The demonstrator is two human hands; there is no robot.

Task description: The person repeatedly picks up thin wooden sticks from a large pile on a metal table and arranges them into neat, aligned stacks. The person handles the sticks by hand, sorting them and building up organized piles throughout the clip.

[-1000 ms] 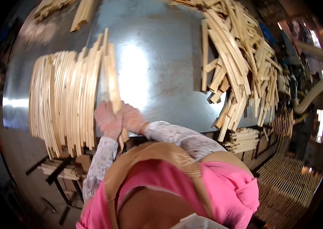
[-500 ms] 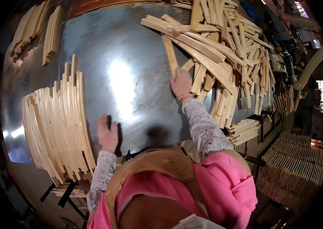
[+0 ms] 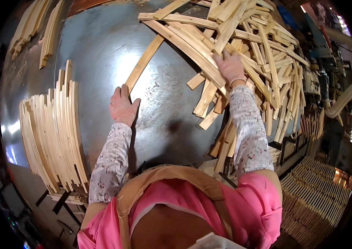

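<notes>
Fingers (image 3: pixel 122 90) on the left hand (image 3: pixel 123 107) are right at the near end of one wooden stick (image 3: pixel 144 61), with the thumb sticking out to the right, well apart from the rest. Are they actually pinching the wood? Honestly can't tell from above, contact looks likely but the grip itself is hidden under the hand.

What matters here is the angle imo. That stick lies on the metal table (image 3: pixel 95 52) on a diagonal, long axis going from the left fingertips away from the person and off to the right. So basically all of it is ahead of the left hand, and that's the nearer hand by a lot. Its far end meets the outer sticks of the messy pile (image 3: pixel 273 68); tucked under or just butting against them, no idea.

The right hand (image 3: pixel 230 68) is way over on the right, on top of the pile, fingers reaching forward over the crossed sticks. They look a bit bent and loosely spread, but I can't say whether they're pinching anything.

For comparison, the neat row (image 3: pixel 51 135) is to the left of the left hand, sticks side by side and pointing more or less straight away from the person, so the diagonal one is tilted off that line.

Looks-wise it's plain wood: slim, flat-faced, straight-edged, warm yellowish tan, maybe a shade darker than the row. Any knots or chips are too small to make out.
</notes>
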